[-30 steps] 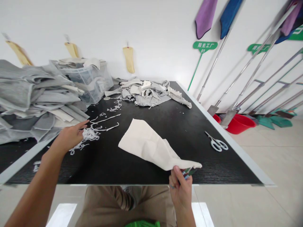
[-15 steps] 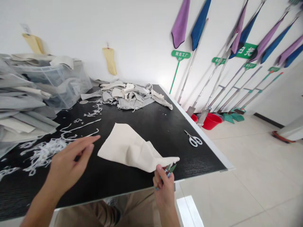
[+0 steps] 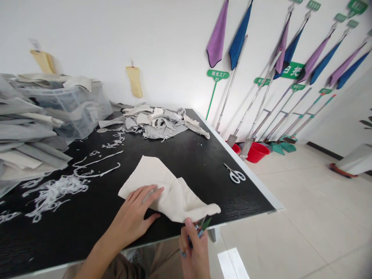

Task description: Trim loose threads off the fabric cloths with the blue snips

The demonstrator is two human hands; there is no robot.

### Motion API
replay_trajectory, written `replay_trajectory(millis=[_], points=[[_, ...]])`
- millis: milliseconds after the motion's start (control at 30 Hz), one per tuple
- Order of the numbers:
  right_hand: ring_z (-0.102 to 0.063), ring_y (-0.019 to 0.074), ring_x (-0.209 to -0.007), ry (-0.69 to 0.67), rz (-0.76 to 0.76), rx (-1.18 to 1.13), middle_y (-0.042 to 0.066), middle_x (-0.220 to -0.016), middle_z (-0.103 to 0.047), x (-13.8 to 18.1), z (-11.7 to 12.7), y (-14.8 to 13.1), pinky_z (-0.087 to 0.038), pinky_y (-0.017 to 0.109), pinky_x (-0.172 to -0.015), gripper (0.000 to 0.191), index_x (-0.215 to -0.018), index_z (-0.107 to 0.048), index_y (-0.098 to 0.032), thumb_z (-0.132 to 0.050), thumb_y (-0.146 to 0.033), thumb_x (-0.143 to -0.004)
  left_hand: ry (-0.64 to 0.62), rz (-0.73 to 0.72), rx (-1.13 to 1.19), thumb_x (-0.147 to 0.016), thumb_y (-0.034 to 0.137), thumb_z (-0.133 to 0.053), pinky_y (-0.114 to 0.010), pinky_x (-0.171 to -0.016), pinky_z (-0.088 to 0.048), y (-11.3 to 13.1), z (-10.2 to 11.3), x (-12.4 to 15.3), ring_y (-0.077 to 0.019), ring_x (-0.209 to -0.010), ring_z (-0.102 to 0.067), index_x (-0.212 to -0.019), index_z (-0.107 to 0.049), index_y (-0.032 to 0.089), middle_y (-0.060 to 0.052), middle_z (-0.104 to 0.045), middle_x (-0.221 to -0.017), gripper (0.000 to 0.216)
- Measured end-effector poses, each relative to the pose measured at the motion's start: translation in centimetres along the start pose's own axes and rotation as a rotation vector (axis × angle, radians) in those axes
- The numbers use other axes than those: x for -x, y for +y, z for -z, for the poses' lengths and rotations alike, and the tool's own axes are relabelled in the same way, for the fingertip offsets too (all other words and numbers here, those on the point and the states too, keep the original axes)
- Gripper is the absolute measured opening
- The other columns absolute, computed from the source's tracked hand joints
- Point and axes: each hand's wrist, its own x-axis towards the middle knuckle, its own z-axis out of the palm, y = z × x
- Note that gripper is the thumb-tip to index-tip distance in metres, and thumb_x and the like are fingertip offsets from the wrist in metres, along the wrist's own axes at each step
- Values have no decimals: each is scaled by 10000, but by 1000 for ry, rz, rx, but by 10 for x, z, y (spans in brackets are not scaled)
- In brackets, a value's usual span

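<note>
A cream piece of cloth point(image 3: 162, 190) lies on the black table, its right end narrowed and bunched near the front edge. My left hand point(image 3: 135, 213) rests on the cloth's lower left part, fingers spread and thumb out on the table. At the right end of the cloth, my right hand point(image 3: 193, 242) is closed around small thread snips point(image 3: 203, 226) with green-looking blades and bluish parts. Its thumb touches the cloth's lower edge; whether it also pinches the cloth is hidden.
White thread scraps point(image 3: 59, 190) lie left. Behind them are stacked grey cloths point(image 3: 29, 135) and a clear plastic bin point(image 3: 84, 112). A heap of grey and cream pieces point(image 3: 159, 122) sits at the back. White-handled scissors point(image 3: 236, 176) lie near the table's right edge point(image 3: 261, 190).
My left hand has come right and down from above the table onto the cloth. My right hand, with the snips, has shifted slightly left and nearer; the view has tilted a little.
</note>
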Motion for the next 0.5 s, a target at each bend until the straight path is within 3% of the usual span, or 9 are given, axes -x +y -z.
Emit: replay_trajectory(millis=[267, 367, 500], points=[[-193, 7, -369, -50, 106, 26, -137, -475, -346, -2, -27, -16, -136, 177, -371, 545, -683, -358, -219, -844, -465, -662, 253, 64, -3, -678, 6, -490, -483, -911, -500, 0, -19, -1, -315, -1053, -610, -1399, -421, 304, -105, -637, -1182, 783], [-221, 11, -374, -17, 221, 38, -127, -456, -332, -14, -27, -33, -153, 186, -379, 526, -630, -352, -207, -825, -427, -702, 288, 96, -29, -740, 19, -458, -425, -906, -528, -12, -11, 0, -273, -1037, -651, -1326, -513, 298, -62, -673, -1174, 651], [-264, 19, -373, -6, 398, 80, -119, -441, -350, -37, -34, -69, -179, 193, -386, 463, -620, -385, -199, -803, -357, -743, 314, 127, -77, -829, 99, -458, -364, -933, -529, -30, 16, -11, -236, -1056, -673, -1320, -567, 274, -35, -672, -1241, 533]])
